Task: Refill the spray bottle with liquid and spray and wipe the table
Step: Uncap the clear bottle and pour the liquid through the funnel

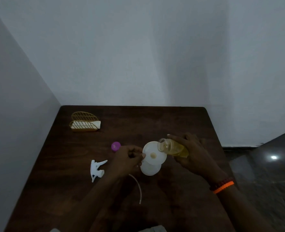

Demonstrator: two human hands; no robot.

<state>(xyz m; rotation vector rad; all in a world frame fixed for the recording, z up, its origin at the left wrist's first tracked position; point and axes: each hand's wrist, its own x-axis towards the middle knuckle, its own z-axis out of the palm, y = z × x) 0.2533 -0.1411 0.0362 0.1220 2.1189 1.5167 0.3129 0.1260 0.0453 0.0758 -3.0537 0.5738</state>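
A white funnel (152, 152) sits in the mouth of the white spray bottle (150, 169), which stands on the dark wooden table (171, 121). My left hand (127, 160) pinches the funnel's left rim. My right hand (193, 153) grips a clear bottle of yellow liquid (173, 147), tilted with its open mouth over the funnel. A little yellowish liquid shows at the funnel's centre. The white trigger spray head (97, 169) lies on the table to the left, its long white dip tube (138, 188) curving toward me. A purple cap (115, 146) lies behind my left hand.
A gold wire napkin holder (84, 122) with white napkins stands at the table's far left corner. White walls close in behind and to the left. A dark floor lies to the right. A pale cloth (153, 229) peeks in at the bottom edge.
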